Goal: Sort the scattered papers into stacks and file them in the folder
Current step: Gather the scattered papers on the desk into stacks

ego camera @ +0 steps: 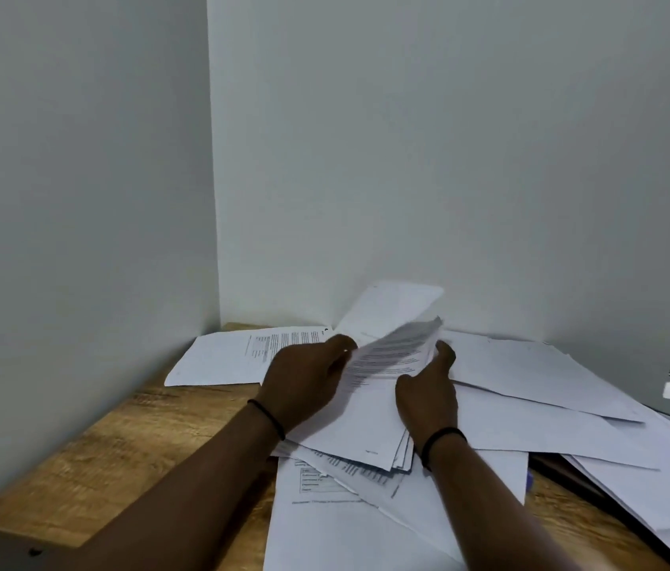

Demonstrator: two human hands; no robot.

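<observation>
None filed: papers (510,377) lie scattered across my desk (90,459).
Grip: left hand (304,381) and right hand (428,389) pinch one sheet (391,356).
Left: stacking, filing; folder unseen.

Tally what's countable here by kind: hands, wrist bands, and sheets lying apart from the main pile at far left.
Hands: 2, left hand and right hand, both on the blurred printed sheet
Black wrist bands: 2, left band, right band
Separate sheet far left: 1
Total: 5
</observation>
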